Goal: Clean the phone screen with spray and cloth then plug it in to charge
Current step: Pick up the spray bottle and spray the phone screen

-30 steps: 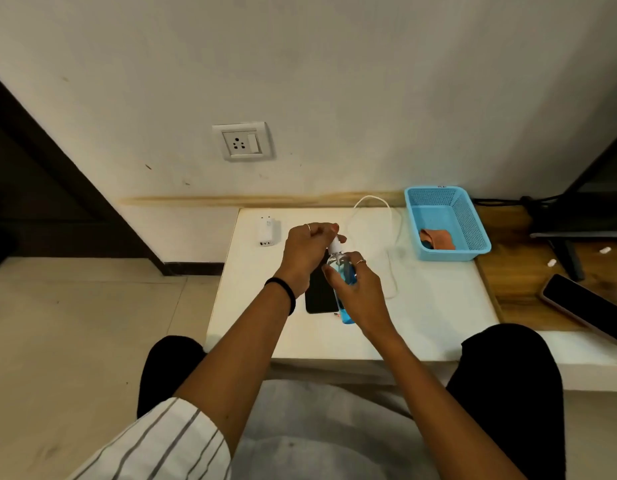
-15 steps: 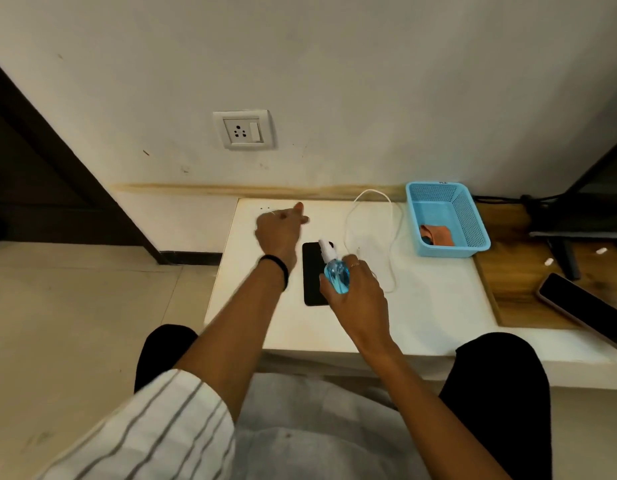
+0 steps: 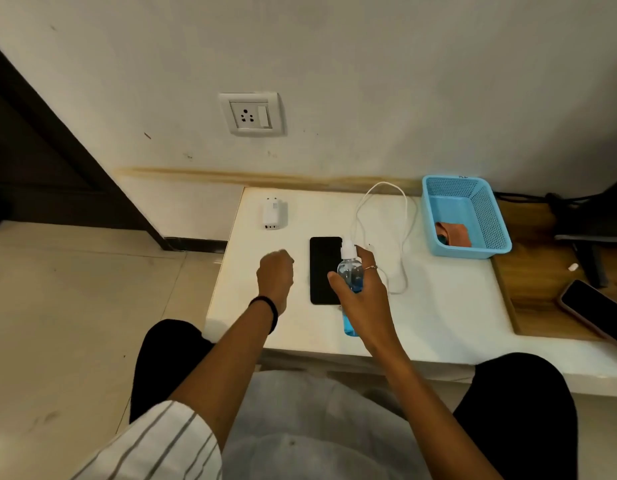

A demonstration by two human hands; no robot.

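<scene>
A black phone [image 3: 322, 268] lies screen up on the white table [image 3: 438, 306]. My right hand [image 3: 366, 299] grips a clear spray bottle [image 3: 350, 271] of blue liquid, held just over the phone's right edge, with a finger by the white nozzle. My left hand [image 3: 275, 275] hovers left of the phone, its fingers curled shut; nothing shows in it. An orange cloth [image 3: 454, 233] lies in the blue basket [image 3: 490, 216] at the back right. A white charging cable [image 3: 404, 237] loops between phone and basket. A white charger adapter [image 3: 274, 213] rests at the table's back left.
A wall socket [image 3: 251, 114] with a switch sits on the wall above the table. A second phone [image 3: 598, 313] lies on the wooden surface to the right, near dark cables and a stand. My knees are against the table's front edge.
My left hand left the bottle's top, reached toward the back left of the table, then drew back beside the phone. The right hand kept the bottle over the phone.
</scene>
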